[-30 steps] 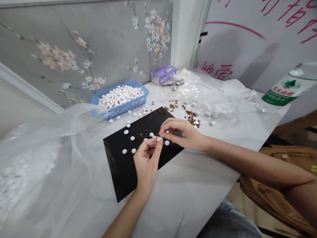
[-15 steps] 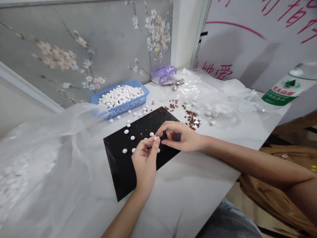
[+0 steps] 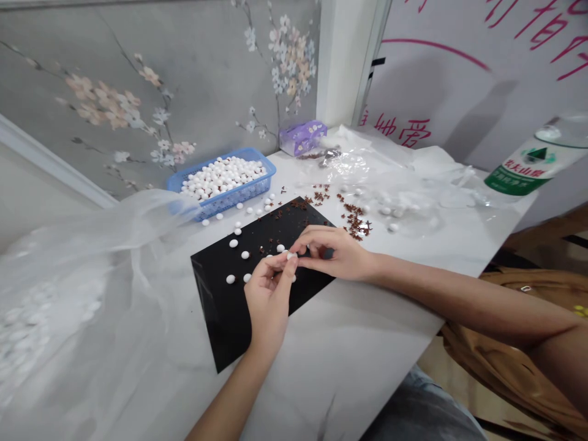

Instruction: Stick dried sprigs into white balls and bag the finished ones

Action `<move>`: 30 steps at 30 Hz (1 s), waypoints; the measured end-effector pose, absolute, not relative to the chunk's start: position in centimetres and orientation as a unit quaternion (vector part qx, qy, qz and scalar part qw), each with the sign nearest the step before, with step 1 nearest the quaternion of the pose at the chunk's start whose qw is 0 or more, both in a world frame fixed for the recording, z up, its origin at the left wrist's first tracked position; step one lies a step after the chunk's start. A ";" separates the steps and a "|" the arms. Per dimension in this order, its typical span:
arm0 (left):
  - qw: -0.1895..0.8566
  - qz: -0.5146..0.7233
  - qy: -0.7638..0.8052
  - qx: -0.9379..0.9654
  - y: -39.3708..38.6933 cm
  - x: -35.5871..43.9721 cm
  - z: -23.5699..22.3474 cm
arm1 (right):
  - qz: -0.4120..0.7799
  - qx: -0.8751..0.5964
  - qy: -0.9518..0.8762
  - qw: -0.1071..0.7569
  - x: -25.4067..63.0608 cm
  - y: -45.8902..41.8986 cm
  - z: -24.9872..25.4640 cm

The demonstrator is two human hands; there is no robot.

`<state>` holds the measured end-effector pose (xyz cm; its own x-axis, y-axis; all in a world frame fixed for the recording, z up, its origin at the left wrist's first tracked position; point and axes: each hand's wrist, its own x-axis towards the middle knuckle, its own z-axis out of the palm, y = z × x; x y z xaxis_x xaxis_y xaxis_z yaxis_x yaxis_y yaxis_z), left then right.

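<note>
Between the thumb and fingers of my left hand [image 3: 270, 294] is a small white ball [image 3: 291, 256], held above a black board [image 3: 225, 321]. My right hand [image 3: 340, 252] meets it from the right, its thumb and fingertips pinched together at the ball. Whatever lies between those right fingertips is too small to make out. Several loose white balls [image 3: 234, 244] rest on the board around my hands, some partly hidden behind my fingers. Small brown star-shaped pieces [image 3: 354, 215] lie scattered on the board's far end and on the table beyond it.
A blue basket [image 3: 239, 199] full of white balls stands against the wall. Clear plastic bags [image 3: 110, 245] cover the left side, and more plastic [image 3: 404, 177] lies at the back right. A purple packet [image 3: 303, 138] and a large water bottle [image 3: 528, 162] stand on the white table [image 3: 349, 343].
My right thumb and fingertips have closed in on the ball in my left hand. My left hand keeps its hold, almost unmoved.
</note>
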<state>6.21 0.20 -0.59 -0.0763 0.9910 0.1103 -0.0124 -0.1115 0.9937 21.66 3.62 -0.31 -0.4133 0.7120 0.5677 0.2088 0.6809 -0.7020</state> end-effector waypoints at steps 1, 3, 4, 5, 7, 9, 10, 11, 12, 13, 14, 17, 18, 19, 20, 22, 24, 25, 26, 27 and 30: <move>0.457 0.549 0.487 0.503 0.2 6.2 -0.6 | 0.277 -0.293 -0.791 0.460 21.6 3.6 -0.4; 0.459 0.547 0.489 0.501 0.2 6.1 -0.7 | 0.280 -0.296 -0.786 0.465 21.5 3.5 -0.5; 0.460 0.547 0.490 0.499 0.2 6.0 -0.7 | 0.280 -0.295 -0.785 0.468 21.4 3.5 -0.6; 0.461 0.546 0.491 0.498 0.1 6.0 -0.7 | 0.278 -0.294 -0.784 0.471 21.4 3.5 -0.6; 0.460 0.546 0.494 0.497 0.2 5.9 -0.8 | 0.274 -0.293 -0.784 0.473 21.3 3.5 -0.7; 0.457 0.546 0.496 0.498 0.2 5.9 -0.9 | 0.273 -0.295 -0.781 0.478 21.2 3.5 -0.8; 0.455 0.546 0.496 0.499 0.2 5.9 -0.9 | 0.275 -0.297 -0.778 0.482 21.2 3.5 -0.8; 0.454 0.547 0.496 0.499 0.3 5.9 -0.9 | 0.277 -0.297 -0.774 0.486 21.1 3.5 -0.9; 0.454 0.548 0.495 0.498 0.3 5.9 -0.9 | 0.279 -0.297 -0.771 0.489 21.1 3.5 -0.9; 0.455 0.548 0.495 0.497 0.3 5.9 -0.9 | 0.282 -0.297 -0.769 0.491 21.0 3.5 -1.0; 0.456 0.549 0.494 0.497 0.3 6.0 -0.9 | 0.287 -0.297 -0.768 0.490 21.0 3.4 -1.0; 0.457 0.552 0.492 0.494 0.3 6.1 -0.7 | 0.309 -0.305 -0.765 0.475 20.9 3.2 -1.1; 0.456 0.554 0.491 0.493 0.3 6.1 -0.6 | 0.314 -0.308 -0.766 0.470 20.8 3.1 -1.1; 0.456 0.557 0.490 0.491 0.2 6.1 -0.6 | 0.316 -0.310 -0.766 0.466 20.8 3.0 -1.1; 0.457 0.559 0.489 0.490 0.2 6.2 -0.5 | 0.315 -0.310 -0.767 0.464 20.8 3.0 -1.1; 0.458 0.560 0.487 0.489 0.2 6.2 -0.5 | 0.295 -0.304 -0.777 0.465 20.9 3.0 -0.9; 0.457 0.560 0.488 0.490 0.1 6.3 -0.5 | 0.264 -0.295 -0.791 0.466 21.0 3.1 -0.8; 0.455 0.560 0.489 0.491 0.1 6.2 -0.5 | 0.249 -0.292 -0.796 0.467 21.1 3.2 -0.8; 0.453 0.559 0.489 0.492 0.1 6.2 -0.5 | 0.240 -0.289 -0.798 0.471 21.1 3.2 -0.8; 0.453 0.559 0.489 0.493 0.1 6.2 -0.5 | 0.238 -0.287 -0.796 0.476 21.1 3.3 -0.9; 0.458 0.556 0.484 0.497 0.1 6.1 -0.6 | 0.250 -0.285 -0.783 0.494 21.1 3.3 -1.1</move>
<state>6.11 0.10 -0.56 -0.0867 0.9902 0.1098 -0.0279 -0.1126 0.9933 21.06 3.28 -1.13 -0.3505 0.6928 0.6303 0.1989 0.7127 -0.6727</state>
